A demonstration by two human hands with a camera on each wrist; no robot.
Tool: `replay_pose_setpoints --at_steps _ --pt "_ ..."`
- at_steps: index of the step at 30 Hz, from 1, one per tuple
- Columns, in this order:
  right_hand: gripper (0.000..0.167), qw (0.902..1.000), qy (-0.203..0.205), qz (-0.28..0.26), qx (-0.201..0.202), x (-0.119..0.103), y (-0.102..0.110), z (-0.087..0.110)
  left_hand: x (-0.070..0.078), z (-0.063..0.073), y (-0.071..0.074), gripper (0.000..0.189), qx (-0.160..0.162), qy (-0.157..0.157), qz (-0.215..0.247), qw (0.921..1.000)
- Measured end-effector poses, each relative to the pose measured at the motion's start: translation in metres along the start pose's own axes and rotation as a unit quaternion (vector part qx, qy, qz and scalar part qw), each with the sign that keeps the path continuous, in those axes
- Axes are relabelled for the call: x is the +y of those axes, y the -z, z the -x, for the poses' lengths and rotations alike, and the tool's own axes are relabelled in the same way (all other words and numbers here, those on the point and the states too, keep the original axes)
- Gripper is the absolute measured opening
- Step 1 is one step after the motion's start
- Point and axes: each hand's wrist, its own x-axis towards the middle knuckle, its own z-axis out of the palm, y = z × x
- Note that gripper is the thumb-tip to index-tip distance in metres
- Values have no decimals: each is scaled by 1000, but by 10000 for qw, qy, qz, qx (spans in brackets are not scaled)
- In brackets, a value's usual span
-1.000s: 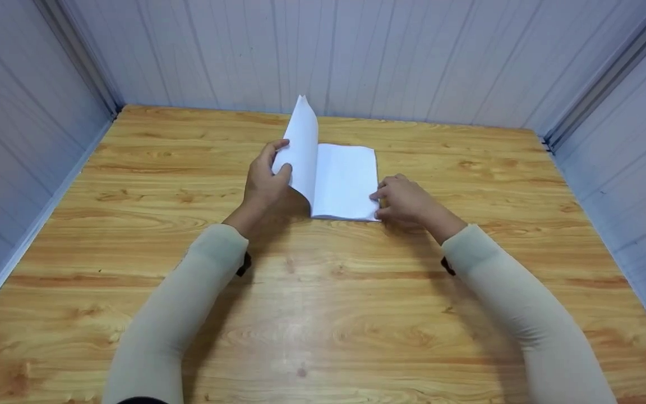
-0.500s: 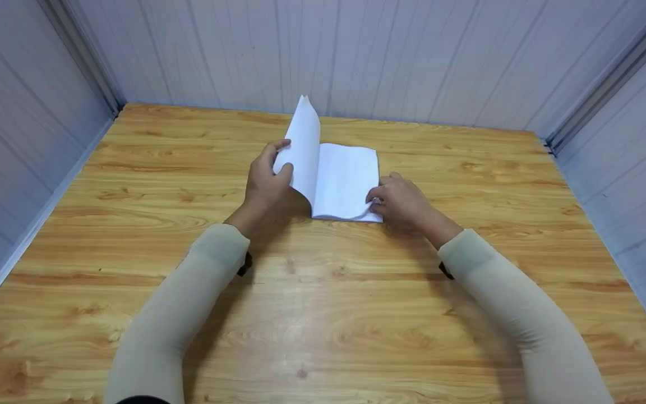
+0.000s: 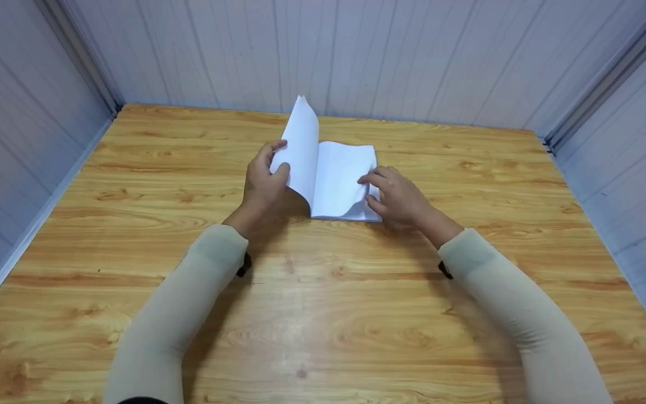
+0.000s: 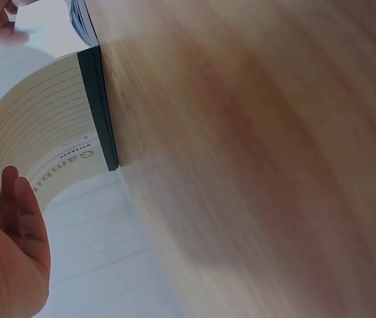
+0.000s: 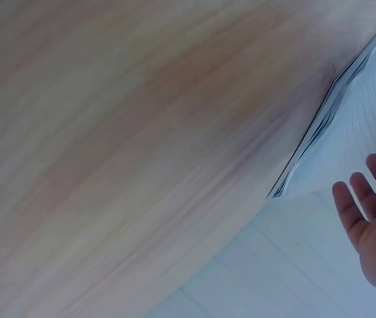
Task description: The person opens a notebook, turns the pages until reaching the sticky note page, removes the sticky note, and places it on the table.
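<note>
A notebook with white pages lies open on the wooden table. Its front cover, cream with printed lines, the word NOTEBOOK and a dark spine strip, stands raised and bowed on the left with turned pages against it. My left hand grips that raised part by its outer edge, thumb on the page side and fingers behind the cover. Over the right-hand pages, my right hand pinches the lower right corner of a page between thumb and forefinger, curling it up from the stack. Its other fingers are spread behind.
The wooden table runs up to a pale panelled wall behind the notebook. Similar panels stand at the left and right.
My right hand has moved from the page's edge slightly up and inward, lifting its lower right corner further toward the left. My left hand and the raised cover have stayed nearly still.
</note>
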Motion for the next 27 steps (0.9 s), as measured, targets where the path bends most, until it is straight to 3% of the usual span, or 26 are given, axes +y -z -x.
replay_pose_setpoints --at_steps 4,11,17,27 --pt "34 9996 252 -67 133 -7 -2 -3 -1 0 0 45 86 78 93 9999" --pt "40 9983 435 -392 -43 -26 -8 -10 -3 0 0 44 84 291 228 9993" --pt "45 9953 632 -718 -157 -40 -12 -17 -1 0 0 46 142 288 117 9994" --pt "55 9966 334 -665 -365 -56 -19 -28 -2 -1 0 47 174 120 73 9997"
